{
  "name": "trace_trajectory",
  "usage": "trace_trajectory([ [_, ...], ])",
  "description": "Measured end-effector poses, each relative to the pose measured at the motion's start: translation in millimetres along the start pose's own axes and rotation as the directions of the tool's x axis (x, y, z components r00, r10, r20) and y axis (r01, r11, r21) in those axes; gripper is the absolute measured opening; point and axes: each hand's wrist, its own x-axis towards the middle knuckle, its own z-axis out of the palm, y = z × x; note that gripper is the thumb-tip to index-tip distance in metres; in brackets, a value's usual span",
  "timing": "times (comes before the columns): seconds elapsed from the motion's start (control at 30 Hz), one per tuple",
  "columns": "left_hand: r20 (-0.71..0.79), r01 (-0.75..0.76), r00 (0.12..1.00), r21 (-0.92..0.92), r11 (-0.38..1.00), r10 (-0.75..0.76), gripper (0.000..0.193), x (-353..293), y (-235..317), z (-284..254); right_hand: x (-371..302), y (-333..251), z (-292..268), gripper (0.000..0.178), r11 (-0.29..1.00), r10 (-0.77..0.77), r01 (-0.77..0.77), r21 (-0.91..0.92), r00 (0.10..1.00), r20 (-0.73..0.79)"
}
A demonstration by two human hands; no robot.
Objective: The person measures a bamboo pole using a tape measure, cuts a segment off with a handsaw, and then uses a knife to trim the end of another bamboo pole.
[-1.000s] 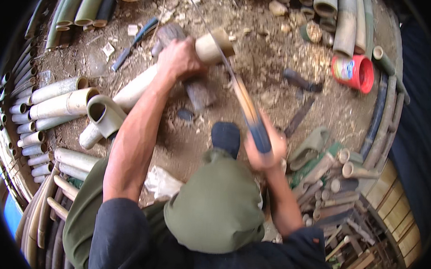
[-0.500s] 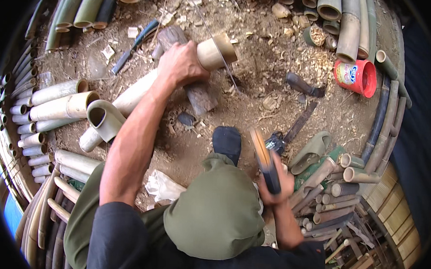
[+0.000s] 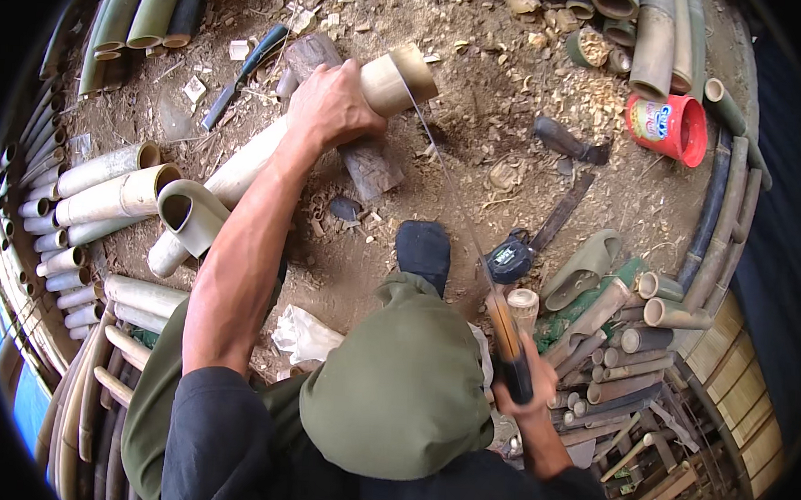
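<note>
My left hand [image 3: 336,104] is closed round a thick pale bamboo pole [image 3: 248,159], pressing it on a short dark log [image 3: 368,169]. Low on the right, my right hand [image 3: 531,381] grips the orange-and-black handle of a handsaw [image 3: 508,344]. Its long thin blade slants up and left across the ground to the bamboo. There it meets the pole just beyond my left hand, close to the pole's far end. Whether the blade has cut into the wall is too fine to tell.
A blue-and-black tool [image 3: 244,77] lies left of the log. Right of it are a dark-handled tool [image 3: 569,141], a tape measure [image 3: 509,257] and a red tub [image 3: 668,128]. Cut bamboo stacks [image 3: 113,194] line the left, with more [image 3: 626,361] at right. Wood chips litter the dirt.
My right hand and the saw handle have drawn back toward me, so more of the blade shows between handle and pole. My left hand stays on the bamboo.
</note>
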Motion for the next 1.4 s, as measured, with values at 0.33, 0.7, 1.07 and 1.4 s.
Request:
trace_trajectory([
  [0.33,0.062,0.021,0.998,0.001,1.0,-0.021,0.072,2,1,1,134,-2,69,0.06,0.984,-0.149,0.161,0.074,0.978,-0.146],
  [0.7,0.017,0.022,1.0,-0.039,0.999,-0.021,0.066,5,9,2,178,-2,89,0.064,0.97,-0.158,0.187,0.154,0.97,-0.184],
  [1.07,-0.087,0.002,0.996,0.037,0.999,0.002,0.067,3,13,9,163,13,91,0.064,0.98,-0.161,0.177,0.095,0.975,-0.157],
  [1.4,0.221,-0.194,0.965,0.252,0.948,0.139,0.063,8,-16,-30,185,15,97,0.072,0.913,-0.195,0.219,0.344,0.975,-0.106],
])
